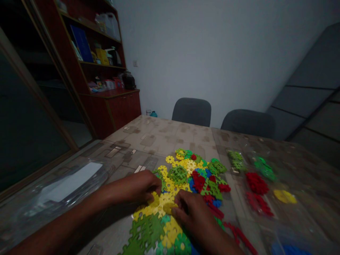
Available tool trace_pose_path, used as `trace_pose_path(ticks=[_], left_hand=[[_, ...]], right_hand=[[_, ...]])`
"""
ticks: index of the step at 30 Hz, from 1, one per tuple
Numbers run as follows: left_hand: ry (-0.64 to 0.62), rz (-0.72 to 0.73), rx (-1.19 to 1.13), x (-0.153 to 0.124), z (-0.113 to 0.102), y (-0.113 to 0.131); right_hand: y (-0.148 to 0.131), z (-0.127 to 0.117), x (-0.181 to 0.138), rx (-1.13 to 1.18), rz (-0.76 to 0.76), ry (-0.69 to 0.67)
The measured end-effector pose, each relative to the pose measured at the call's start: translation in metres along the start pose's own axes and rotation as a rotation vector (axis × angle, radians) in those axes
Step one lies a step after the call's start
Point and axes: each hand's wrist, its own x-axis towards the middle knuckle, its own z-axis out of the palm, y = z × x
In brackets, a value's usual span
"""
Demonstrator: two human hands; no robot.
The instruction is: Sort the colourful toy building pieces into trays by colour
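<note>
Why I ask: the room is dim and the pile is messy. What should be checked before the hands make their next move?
1. Both hands in view: ok. The left hand and the right hand sit at the near side of the loose pile.
2. Grip on the yellow pieces: cannot tell. Fingers curl over them and the contact is hidden.
3. Loose pile resting on the table: ok, nothing overhangs a visible edge.
4. Bagged red pieces: ok, to the right, apart from both hands.
5. Other people's hands nearby: ok, none in view.
</note>
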Motion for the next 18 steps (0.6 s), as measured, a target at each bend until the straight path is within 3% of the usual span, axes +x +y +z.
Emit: trace_pose_path(ticks=[4,8,14,18], left_hand=[[0.083,0.027,0.006,0.001,-0.004,-0.001],[0.190,0.029,-0.152,0.005,-0.001,0.001],[0.091,0.051,-0.478,0.015,0.020,0.005],[0.093,0.000,-0.496,0.016,0.023,0.006]], right_hand=[[-0.002,-0.005,0.000,0.033,0.003,-0.017],[-0.005,-0.009,0.000,0.094,-0.026,0.029],[-0.012,-0.003,0.001,0.157,-0.010,0.089],[-0.010,-0.005,0.004,0.187,-0.010,0.133]])
